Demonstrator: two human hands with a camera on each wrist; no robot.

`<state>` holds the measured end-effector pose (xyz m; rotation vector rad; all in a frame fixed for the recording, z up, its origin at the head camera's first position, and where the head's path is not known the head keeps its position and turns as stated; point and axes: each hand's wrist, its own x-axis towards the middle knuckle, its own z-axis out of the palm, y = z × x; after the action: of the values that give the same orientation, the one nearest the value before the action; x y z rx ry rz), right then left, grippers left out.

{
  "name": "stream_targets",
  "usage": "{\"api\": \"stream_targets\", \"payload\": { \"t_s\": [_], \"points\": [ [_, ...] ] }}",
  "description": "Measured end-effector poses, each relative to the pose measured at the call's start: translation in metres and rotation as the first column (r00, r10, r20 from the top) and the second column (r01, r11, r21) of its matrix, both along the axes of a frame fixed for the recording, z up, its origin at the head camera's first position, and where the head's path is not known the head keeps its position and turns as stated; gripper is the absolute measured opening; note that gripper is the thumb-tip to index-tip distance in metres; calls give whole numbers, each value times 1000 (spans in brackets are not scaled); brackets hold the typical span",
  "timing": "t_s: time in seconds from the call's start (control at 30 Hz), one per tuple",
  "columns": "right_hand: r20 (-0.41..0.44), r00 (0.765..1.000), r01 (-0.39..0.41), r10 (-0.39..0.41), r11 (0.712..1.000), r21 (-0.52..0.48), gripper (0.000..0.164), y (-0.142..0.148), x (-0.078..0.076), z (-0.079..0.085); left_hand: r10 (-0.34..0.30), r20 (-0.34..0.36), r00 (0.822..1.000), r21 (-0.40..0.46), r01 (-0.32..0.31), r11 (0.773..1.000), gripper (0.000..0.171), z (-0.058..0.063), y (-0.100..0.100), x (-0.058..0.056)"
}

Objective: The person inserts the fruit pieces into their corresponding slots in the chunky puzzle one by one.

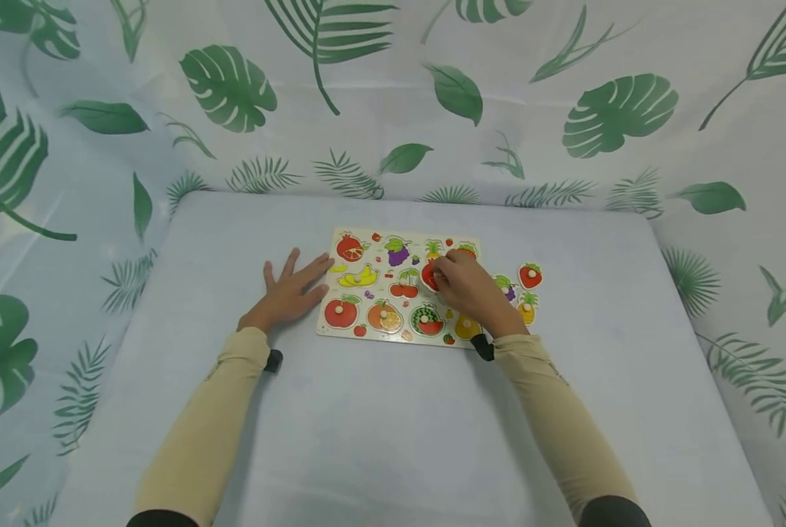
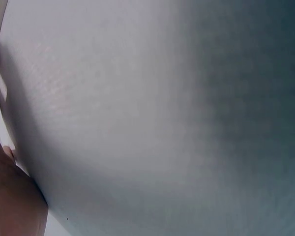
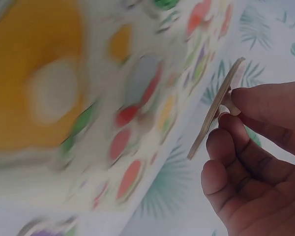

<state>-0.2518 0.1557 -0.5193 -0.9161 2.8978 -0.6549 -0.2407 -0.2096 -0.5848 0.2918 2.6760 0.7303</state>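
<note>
A wooden fruit puzzle board [image 1: 373, 333] lies flat on the table. My left hand [image 1: 290, 294] rests beside its left edge, fingers spread and fingertips at the rim. Over the board's right half, my right hand [image 1: 467, 288] pinches a thin red fruit puzzle piece [image 1: 429, 275] by its knob. In the right wrist view that piece [image 3: 214, 113] is edge-on, tilted and raised off the board; its printed face is hidden. Banana [image 1: 358, 277], cherry [image 1: 404, 285], apple [image 1: 341, 312], orange [image 1: 385, 318], watermelon [image 1: 427, 320] and pear [image 1: 466, 326] pieces sit on the board.
Right of the board lie a strawberry piece [image 1: 530, 276], a pineapple piece [image 1: 528, 309] and a grape piece [image 1: 505, 287], partly behind the right hand. A pale cloth [image 1: 380, 424] covers the table; a leaf-printed curtain [image 1: 367, 95] stands behind it.
</note>
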Motion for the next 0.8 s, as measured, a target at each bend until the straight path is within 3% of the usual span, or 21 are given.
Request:
{"api": "stream_targets", "payload": {
  "t_s": [0.47,0.8],
  "points": [
    [71,991,-110,109,994,15,12,-74,-43,-1,20,-10,1000,21,-20,1000,65,-2,-1,2],
    [89,987,-137,135,991,8,12,-113,-68,8,1,-17,1000,20,-1,1000,66,0,0,2]
  ]
}}
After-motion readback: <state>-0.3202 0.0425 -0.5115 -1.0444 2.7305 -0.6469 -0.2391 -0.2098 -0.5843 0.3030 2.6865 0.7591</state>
